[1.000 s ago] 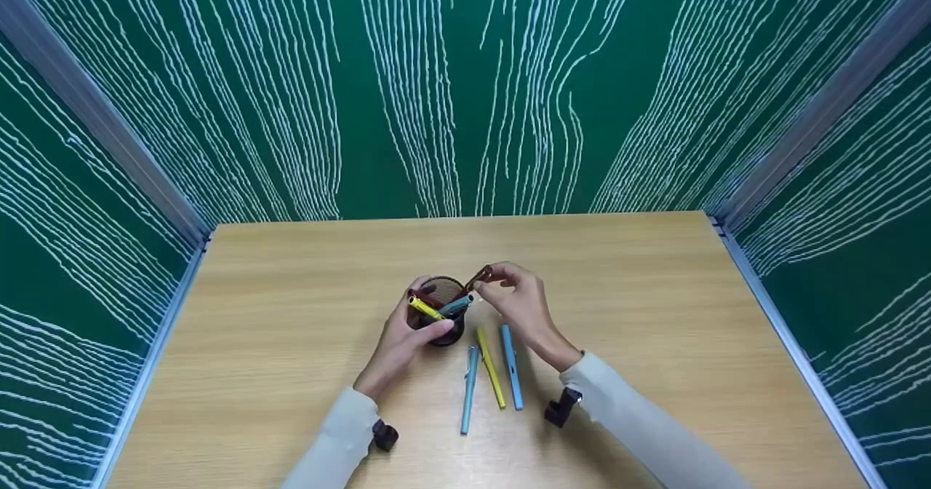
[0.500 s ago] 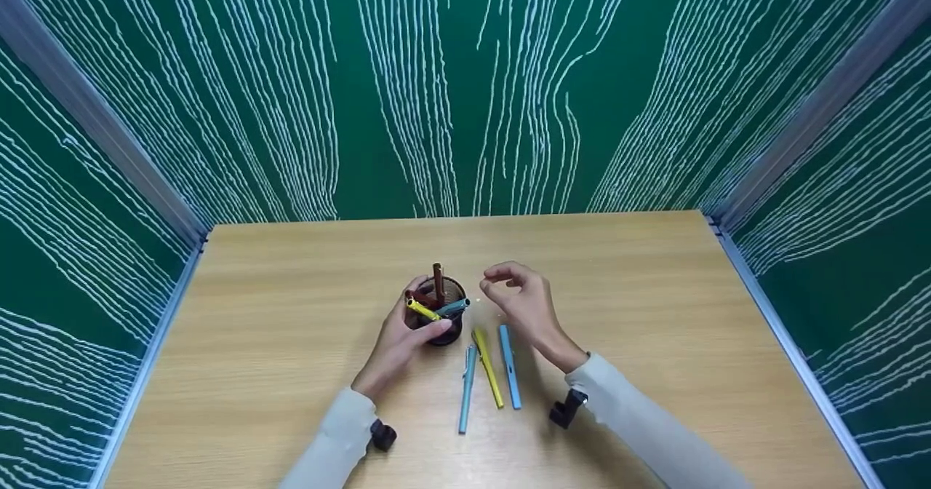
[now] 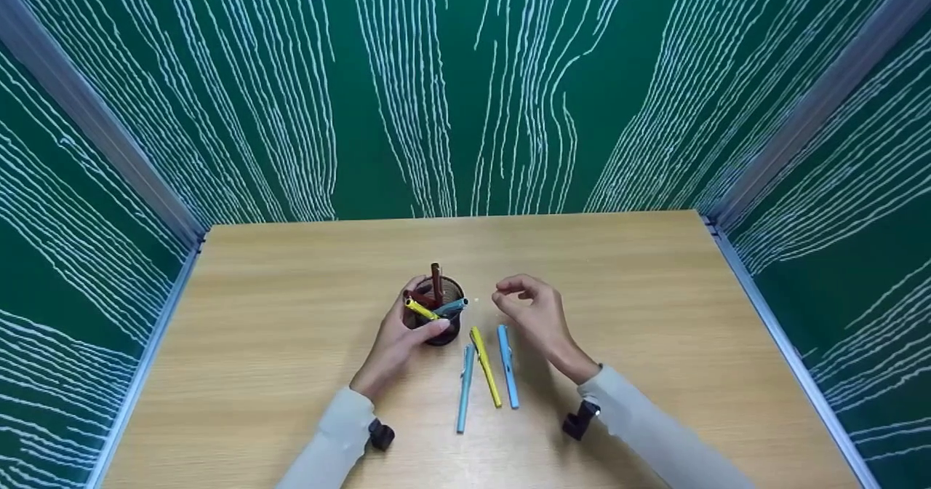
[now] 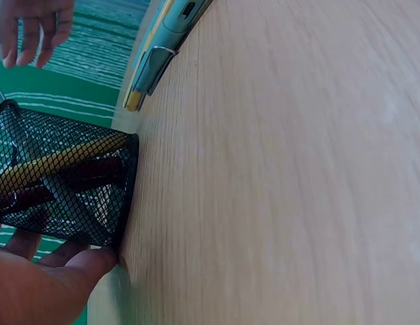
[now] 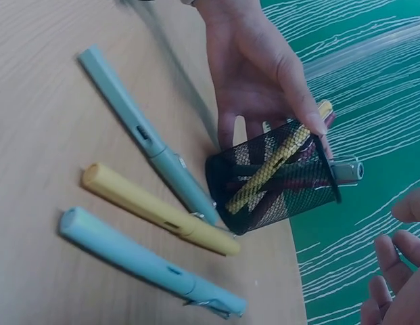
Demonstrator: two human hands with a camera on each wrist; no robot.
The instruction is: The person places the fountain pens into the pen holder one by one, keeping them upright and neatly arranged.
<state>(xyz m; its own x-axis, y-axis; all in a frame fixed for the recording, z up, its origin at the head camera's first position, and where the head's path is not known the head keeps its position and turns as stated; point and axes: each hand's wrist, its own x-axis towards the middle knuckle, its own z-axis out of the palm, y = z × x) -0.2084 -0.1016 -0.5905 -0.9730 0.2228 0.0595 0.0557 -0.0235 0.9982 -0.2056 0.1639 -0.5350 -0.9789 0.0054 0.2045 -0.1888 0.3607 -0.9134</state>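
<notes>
My left hand (image 3: 393, 340) holds a black mesh pen cup (image 5: 277, 179), which stands upright on the table with fingers and thumb around its side. Inside lean a yellow pen (image 3: 422, 310), a teal pen (image 3: 452, 306) and dark red pens, one of them (image 3: 436, 278) rising steeply at the back. To the right of the cup, my right hand (image 3: 538, 314) hovers above the table, fingers loosely bent with nothing between them. On the tabletop in front lie a teal pen (image 3: 465, 391), a yellow pen (image 3: 486, 369) and a blue pen (image 3: 508, 365), side by side.
The wooden table (image 3: 291, 271) meets green panels (image 3: 393, 147) with wavy white lines at the back and sides. Grey metal posts (image 3: 807, 103) stand at the corners. A small black camera sits on each wrist.
A dark red pen in my right hand was let go into the cup and now leans at its back. My right hand then drew away to the right. The left hand kept its grip.
</notes>
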